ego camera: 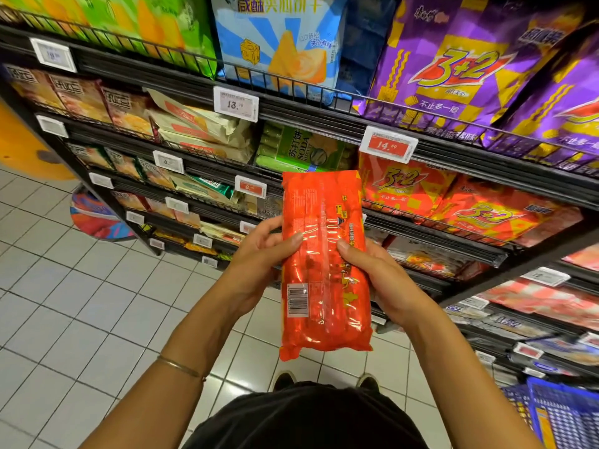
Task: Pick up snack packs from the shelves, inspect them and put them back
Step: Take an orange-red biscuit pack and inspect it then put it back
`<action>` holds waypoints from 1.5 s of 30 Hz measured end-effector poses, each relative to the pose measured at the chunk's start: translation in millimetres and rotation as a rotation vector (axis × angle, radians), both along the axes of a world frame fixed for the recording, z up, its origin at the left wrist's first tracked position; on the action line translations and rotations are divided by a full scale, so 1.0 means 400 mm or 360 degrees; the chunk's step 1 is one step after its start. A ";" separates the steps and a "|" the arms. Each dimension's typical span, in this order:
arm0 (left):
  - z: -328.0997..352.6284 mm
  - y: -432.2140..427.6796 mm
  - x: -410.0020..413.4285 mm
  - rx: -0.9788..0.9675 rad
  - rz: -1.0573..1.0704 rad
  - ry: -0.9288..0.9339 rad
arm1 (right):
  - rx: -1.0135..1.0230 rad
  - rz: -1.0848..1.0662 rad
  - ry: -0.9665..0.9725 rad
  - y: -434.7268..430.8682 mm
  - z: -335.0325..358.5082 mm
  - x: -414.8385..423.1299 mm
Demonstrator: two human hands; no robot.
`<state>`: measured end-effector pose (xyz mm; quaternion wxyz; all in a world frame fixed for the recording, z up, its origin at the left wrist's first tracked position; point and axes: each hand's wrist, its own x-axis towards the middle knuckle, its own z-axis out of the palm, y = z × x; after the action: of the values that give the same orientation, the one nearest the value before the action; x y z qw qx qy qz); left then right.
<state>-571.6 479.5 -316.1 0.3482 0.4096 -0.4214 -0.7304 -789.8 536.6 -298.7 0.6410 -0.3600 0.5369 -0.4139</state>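
Note:
A long orange-red snack pack (321,241) stands upright in front of me, back side toward me, with a barcode at its lower left. My left hand (259,264) grips its left edge, thumb across the wrapper. My right hand (376,280) grips its right edge, thumb on the face. Matching orange "3+2" packs (453,205) lie on the black wire shelf (421,228) just behind and to the right.
Purple "3+2" bags (460,76), a blue biscuit bag (278,43) and green bags (129,21) fill the top shelf. A green soda-biscuit pack (301,150) sits behind the held pack. Price tags (385,147) line the shelf edges. White tiled floor (81,303) lies left; a blue basket (564,413) is lower right.

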 end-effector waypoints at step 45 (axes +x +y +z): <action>0.003 -0.005 0.006 -0.0129 -0.0160 -0.0078 | -0.0023 -0.0030 -0.0112 -0.011 -0.015 0.000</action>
<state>-569.3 477.3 -315.1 0.3170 0.3911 -0.4791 -0.7190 -789.8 532.4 -304.8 0.6529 -0.3448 0.5143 -0.4363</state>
